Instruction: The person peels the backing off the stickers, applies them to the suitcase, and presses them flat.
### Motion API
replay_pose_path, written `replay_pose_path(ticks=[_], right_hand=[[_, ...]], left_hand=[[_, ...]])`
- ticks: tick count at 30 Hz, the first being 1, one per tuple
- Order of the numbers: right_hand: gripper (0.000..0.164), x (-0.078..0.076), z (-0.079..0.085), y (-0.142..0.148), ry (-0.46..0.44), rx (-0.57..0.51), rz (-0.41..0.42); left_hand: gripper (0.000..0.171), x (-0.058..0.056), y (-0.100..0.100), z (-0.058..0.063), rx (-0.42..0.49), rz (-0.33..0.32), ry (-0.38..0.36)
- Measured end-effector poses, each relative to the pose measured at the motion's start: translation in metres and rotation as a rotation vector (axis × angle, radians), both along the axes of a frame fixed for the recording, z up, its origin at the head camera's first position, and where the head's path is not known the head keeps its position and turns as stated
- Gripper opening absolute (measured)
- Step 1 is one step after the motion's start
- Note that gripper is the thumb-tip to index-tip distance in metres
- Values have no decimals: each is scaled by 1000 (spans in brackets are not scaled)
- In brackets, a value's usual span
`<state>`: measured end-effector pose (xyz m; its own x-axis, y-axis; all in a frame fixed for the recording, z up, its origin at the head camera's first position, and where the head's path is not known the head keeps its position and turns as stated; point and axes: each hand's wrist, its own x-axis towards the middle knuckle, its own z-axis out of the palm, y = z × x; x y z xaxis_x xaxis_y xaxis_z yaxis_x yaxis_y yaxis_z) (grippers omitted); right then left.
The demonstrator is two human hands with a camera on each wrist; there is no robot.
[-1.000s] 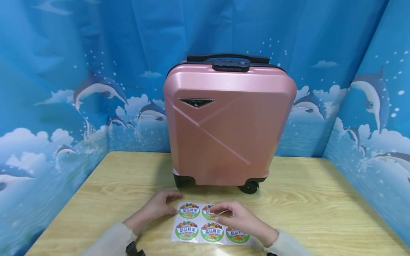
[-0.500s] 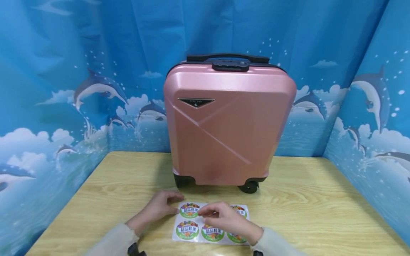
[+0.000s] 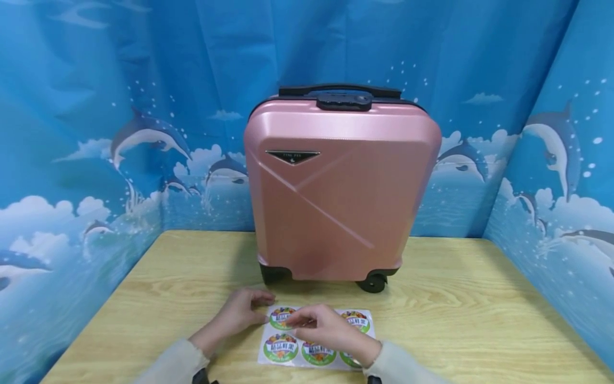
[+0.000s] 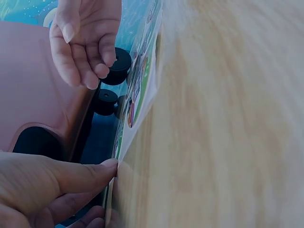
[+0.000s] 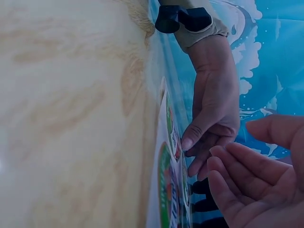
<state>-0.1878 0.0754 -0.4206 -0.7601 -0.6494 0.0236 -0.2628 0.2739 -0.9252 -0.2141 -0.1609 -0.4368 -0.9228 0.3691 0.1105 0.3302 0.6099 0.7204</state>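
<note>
A white sheet [image 3: 300,359] of round fruit stickers lies on the table before me, with a bright sticker [image 3: 280,349] at its lower left. My left hand [image 3: 237,313] rests at the sheet's upper left corner; its thumb [image 4: 102,173] touches the edge in the left wrist view. Over the upper part of the sheet hovers my right hand [image 3: 326,328], fingers loosely bent, thumb apart. Nothing shows between its fingers [image 5: 247,175] in the right wrist view. It covers the upper middle sticker and part of the upper left one.
A pink hard-shell suitcase [image 3: 336,208] with black wheels stands upright right behind the sheet. The wooden table [image 3: 470,314] ends at a blue dolphin-print curtain [image 3: 201,64] at the back and sides.
My right hand has moved left across the sheet, uncovering the upper right sticker. A green sticker edge seen at its fingertips earlier no longer shows there. My left hand has stayed at the corner.
</note>
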Motion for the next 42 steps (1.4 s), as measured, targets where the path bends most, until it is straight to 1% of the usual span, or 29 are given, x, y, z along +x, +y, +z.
replay_pose_path(ticks=[4,9,16,21,23,26,30,34,36,39,42], right_hand=[[26,-1,-3,-2,-18,-9,12],[26,-2,-4,-4,-24,-17,38],[26,-6,-4,-9,-81,22,4],[27,-9,-6,-13,-44,48,-8],[27,-9,-5,-15,-24,54,-9],[26,-10,-5,-16,-22,60,-7],[25,-10,-4,-16,-27,72,-16],[23,-10,-3,-14,-2,74,-34],[22,-10,-3,-12,18,71,-40],[21,-10,-4,-9,33,75,-47],[21,-9,-4,-7,19,76,-51]], left_hand=[[42,-1,1,-1,-9,2,3],[39,-2,2,-2,8,2,-4],[37,-2,2,-3,36,-14,-2],[35,-2,3,-3,56,-11,-24],[34,-3,4,-3,58,1,-35],[33,-2,4,-2,47,23,-47],[28,-1,4,1,57,35,-94],[21,0,4,3,78,12,-129],[17,0,4,3,76,-3,-133],[13,0,6,4,79,-10,-154],[9,-1,9,3,131,6,-205]])
